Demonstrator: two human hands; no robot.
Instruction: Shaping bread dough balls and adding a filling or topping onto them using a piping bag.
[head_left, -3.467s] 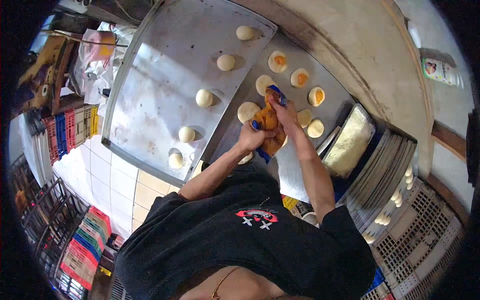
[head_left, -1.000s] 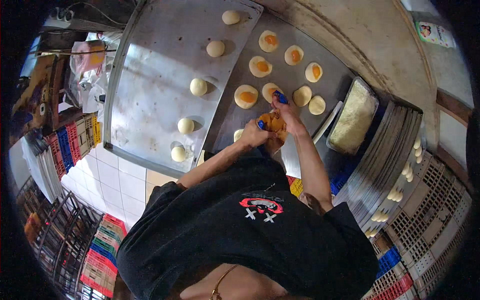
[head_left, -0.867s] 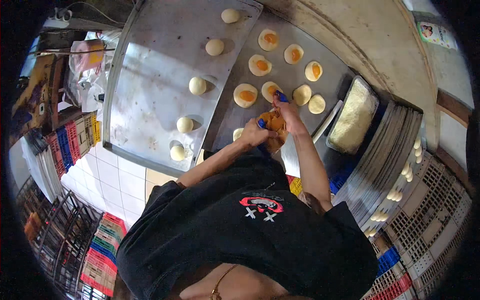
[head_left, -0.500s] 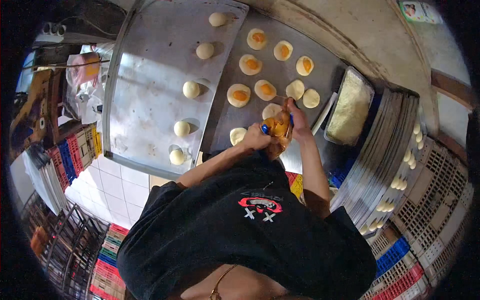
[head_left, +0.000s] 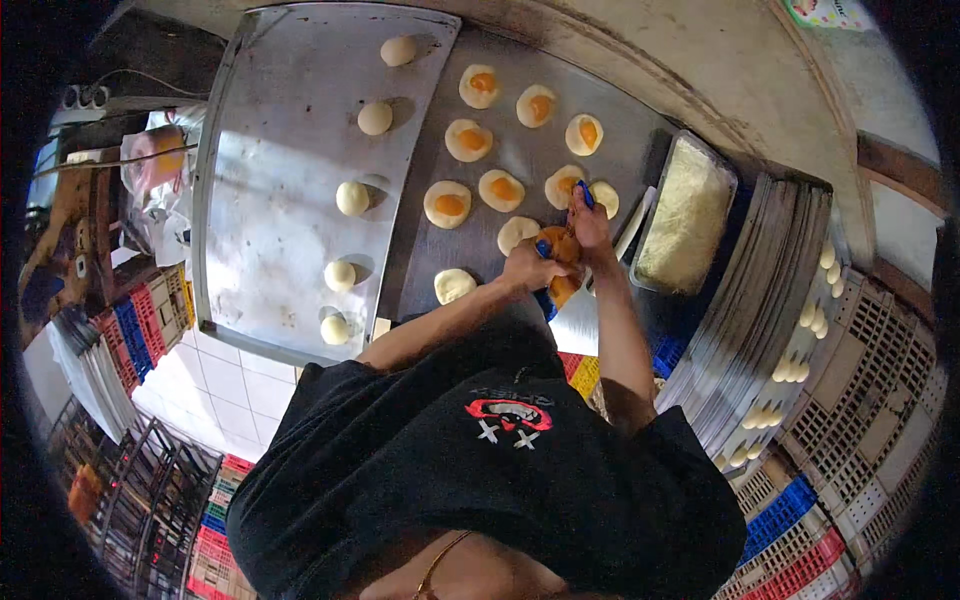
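Note:
Both my hands grip a clear plastic piping bag (head_left: 562,243) of orange filling. My left hand (head_left: 528,271) wraps round its lower, fuller part, where a bit of blue shows. My right hand (head_left: 592,226) is closed at its upper end, with another small blue piece at the fingertips. The bag's tip is over a flattened dough round (head_left: 562,181), which has orange filling on it. Several filled rounds (head_left: 501,188) lie beyond and to the left on the dark metal tray (head_left: 415,245). Plain rounds include one (head_left: 455,286) left of my left hand and one (head_left: 604,198) beside my right.
Left of the dark tray lies a lighter metal tray (head_left: 270,200) with several dough balls (head_left: 352,198). At the right are a container of pale grated topping (head_left: 690,215), a flat scraper (head_left: 635,222) and a stack of trays (head_left: 750,310). Plastic crates (head_left: 785,515) stand lower right.
My hands and the bag have shifted from one filled round to its right-hand neighbour. That neighbour was plain and now carries orange filling. The whole view has slid slightly.

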